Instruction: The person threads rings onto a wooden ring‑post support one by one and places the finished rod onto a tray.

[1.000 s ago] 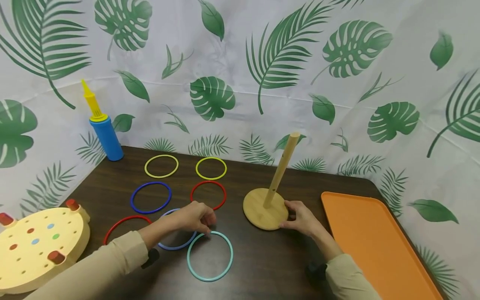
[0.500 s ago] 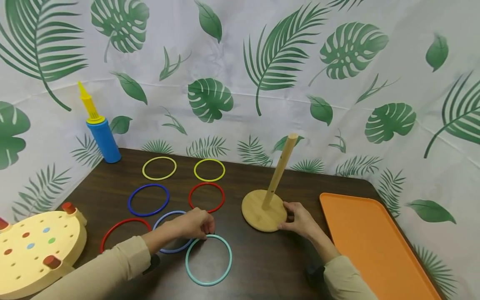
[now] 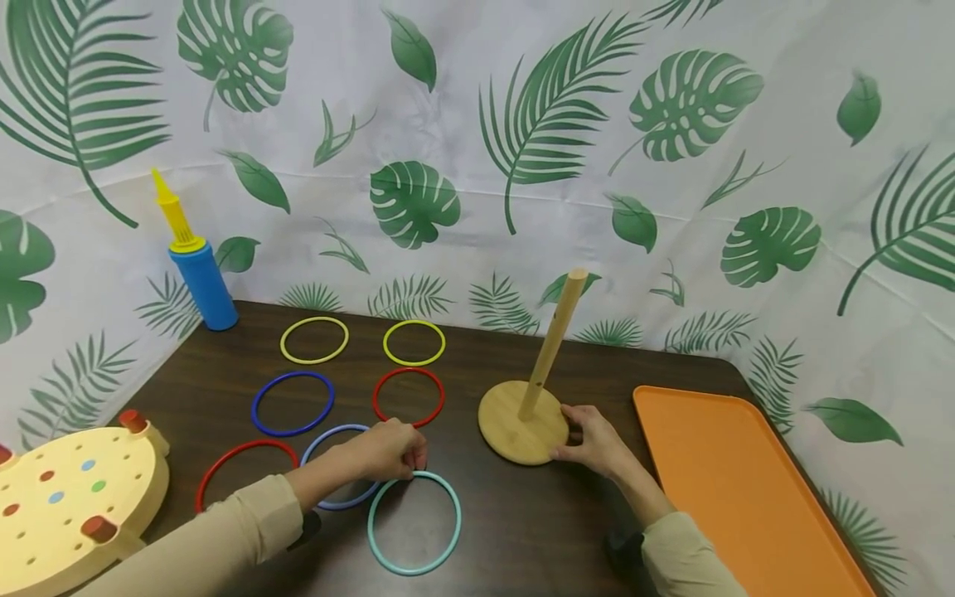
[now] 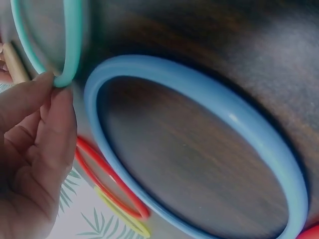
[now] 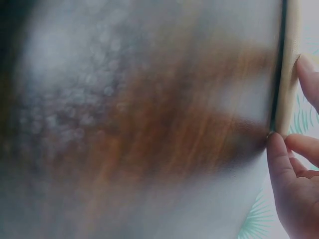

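Observation:
In the head view my left hand [image 3: 388, 452] is over the far rim of a teal ring [image 3: 414, 572]. The left wrist view shows its thumb and forefinger pinching that ring [image 4: 73, 45]. Under my left wrist lies a light blue ring [image 4: 199, 82], flat on the table. A wooden stand, a round base [image 3: 507, 435] with one upright peg [image 3: 554, 344], is at my right hand [image 3: 597, 444]. Thumb and fingers hold the right edge of that base [image 5: 288, 74]; the right wrist view catches only its thin rim.
Red [image 3: 409, 370], dark blue [image 3: 257, 410], yellow [image 3: 414, 322] and pale yellow [image 3: 314, 319] rings lie behind; another red ring [image 3: 246, 446] is left. A cream pegged board [image 3: 75, 497], a blue hand pump [image 3: 205, 286] and an orange tray [image 3: 739, 481] flank them.
My left fingers have closed onto the teal ring's far rim, and the ring has shifted slightly toward me. The right hand stays at the base. The head view has tipped up a little.

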Demonstrator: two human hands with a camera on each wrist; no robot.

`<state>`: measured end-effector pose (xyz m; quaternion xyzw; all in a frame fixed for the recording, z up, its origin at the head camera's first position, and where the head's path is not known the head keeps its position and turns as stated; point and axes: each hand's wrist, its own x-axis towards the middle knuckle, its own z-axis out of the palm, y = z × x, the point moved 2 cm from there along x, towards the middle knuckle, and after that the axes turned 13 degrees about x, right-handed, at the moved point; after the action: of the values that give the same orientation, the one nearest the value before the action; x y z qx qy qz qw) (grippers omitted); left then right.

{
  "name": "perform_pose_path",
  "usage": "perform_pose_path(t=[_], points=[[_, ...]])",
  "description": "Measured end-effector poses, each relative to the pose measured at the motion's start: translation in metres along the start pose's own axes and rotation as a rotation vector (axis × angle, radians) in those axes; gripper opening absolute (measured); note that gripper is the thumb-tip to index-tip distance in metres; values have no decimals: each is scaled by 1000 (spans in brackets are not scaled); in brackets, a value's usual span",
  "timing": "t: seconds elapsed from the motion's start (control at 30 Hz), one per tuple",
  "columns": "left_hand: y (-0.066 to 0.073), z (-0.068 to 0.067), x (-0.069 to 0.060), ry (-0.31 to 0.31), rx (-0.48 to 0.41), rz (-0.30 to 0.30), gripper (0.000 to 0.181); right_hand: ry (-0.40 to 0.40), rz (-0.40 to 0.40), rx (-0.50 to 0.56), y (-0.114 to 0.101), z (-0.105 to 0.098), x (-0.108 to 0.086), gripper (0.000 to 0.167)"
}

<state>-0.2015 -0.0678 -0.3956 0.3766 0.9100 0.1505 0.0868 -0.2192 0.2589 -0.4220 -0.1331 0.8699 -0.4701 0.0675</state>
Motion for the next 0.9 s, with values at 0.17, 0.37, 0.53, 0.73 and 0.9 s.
perform_pose_path(t=[0.17,0.37,0.53,0.73,0.9], points=[[1,-4,1,39,-19,-4,15,11,5,-7,1,0,0,78],[0,-12,7,43,-163,-92,11,14,3,-11,1,1,-1,78],[-1,-27,12,70,-315,-137,6,15,-7,-4,-1,0,-2,78],[4,-52,17,144,-425,-170,9,20,-18,-3,-2,0,-3,77],[14,-74,22,217,-496,-154,12,31,-24,-11,0,1,-3,77]])
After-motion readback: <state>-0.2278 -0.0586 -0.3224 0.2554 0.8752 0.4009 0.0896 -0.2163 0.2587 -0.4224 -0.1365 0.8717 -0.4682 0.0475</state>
